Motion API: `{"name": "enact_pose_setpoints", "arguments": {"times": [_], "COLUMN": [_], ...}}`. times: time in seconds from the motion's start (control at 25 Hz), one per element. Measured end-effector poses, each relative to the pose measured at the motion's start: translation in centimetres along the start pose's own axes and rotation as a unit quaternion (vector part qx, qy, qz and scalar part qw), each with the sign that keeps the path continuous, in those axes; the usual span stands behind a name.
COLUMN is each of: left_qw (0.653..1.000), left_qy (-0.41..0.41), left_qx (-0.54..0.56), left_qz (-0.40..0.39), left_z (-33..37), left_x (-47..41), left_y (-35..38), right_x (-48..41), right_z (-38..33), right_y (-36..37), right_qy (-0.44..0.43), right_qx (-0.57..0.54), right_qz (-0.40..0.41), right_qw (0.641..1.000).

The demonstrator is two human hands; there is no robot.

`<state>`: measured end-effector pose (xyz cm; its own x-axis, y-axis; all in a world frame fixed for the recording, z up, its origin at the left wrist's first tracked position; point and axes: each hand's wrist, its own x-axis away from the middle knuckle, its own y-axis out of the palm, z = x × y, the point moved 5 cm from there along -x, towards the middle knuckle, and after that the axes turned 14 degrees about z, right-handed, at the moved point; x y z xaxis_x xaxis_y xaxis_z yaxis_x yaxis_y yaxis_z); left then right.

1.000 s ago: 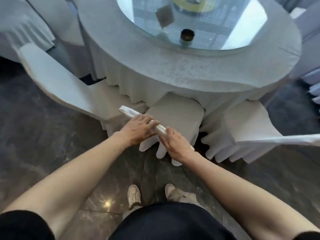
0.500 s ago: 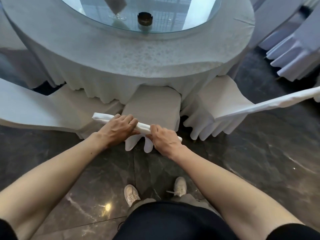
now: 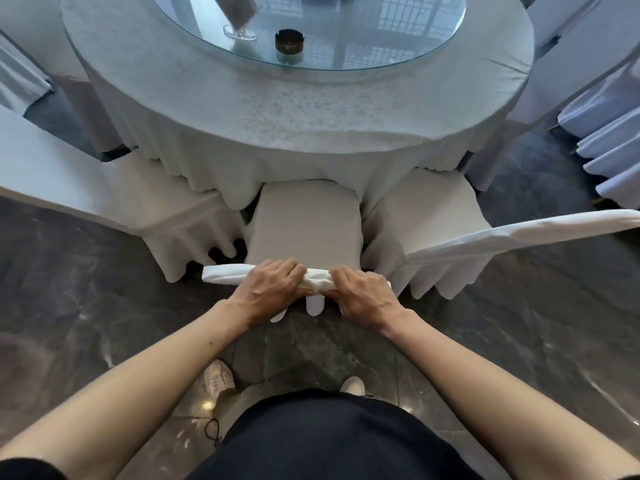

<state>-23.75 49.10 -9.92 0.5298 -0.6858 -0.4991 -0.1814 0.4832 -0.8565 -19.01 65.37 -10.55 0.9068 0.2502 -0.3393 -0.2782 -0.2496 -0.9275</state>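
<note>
A dark marble floor spreads under everything. On it stands a round table draped in a pale cloth that hangs in folds to its far and near sides. A glass turntable covers the table's centre. Three white-covered chairs are tucked against the near edge: the left chair, the right chair and, between them, the middle chair, whose seat reaches under the hanging cloth. The middle chair's backrest top lies crosswise nearest the person, directly below the head camera. Its left end sticks out past the hands, and the pleats of its cover show beneath them. The left hand grasps that top edge with its fingers curled over it. The right hand clasps it just beside the left in the same way, with a short bunched stretch of fabric between the two. A pair of pale sneakers stands on the floor below the arms. On the turntable a clear card stand sits near a small dark ashtray.
</note>
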Motion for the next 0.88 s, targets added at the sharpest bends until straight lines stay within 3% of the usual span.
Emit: {"name": "enact_pose_setpoints", "arguments": {"times": [0.24, 0.4, 0.56, 0.88], "left_qw": [0.996, 0.978, 0.967, 0.988], "left_qy": [-0.074, -0.192, -0.251, -0.157], "left_qx": [0.021, 0.056, 0.024, -0.012], "left_qz": [-0.041, -0.059, -0.037, 0.011], "left_z": [9.1, 9.6, 8.4, 7.3], "left_x": [-2.5, -2.5, -1.9, -2.3], "left_y": [2.1, 1.4, 1.0, 2.2], "right_x": [6.2, 7.6, 6.8, 4.7], "right_z": [6.8, 7.5, 6.7, 5.6], "right_y": [-2.9, -3.6, -3.9, -2.4], "right_qy": [0.015, 0.057, 0.122, 0.151], "right_qx": [-0.067, -0.147, -0.136, -0.044], "right_qz": [-0.027, -0.064, -0.024, 0.075], "right_qw": [0.997, 0.985, 0.983, 0.985]}}
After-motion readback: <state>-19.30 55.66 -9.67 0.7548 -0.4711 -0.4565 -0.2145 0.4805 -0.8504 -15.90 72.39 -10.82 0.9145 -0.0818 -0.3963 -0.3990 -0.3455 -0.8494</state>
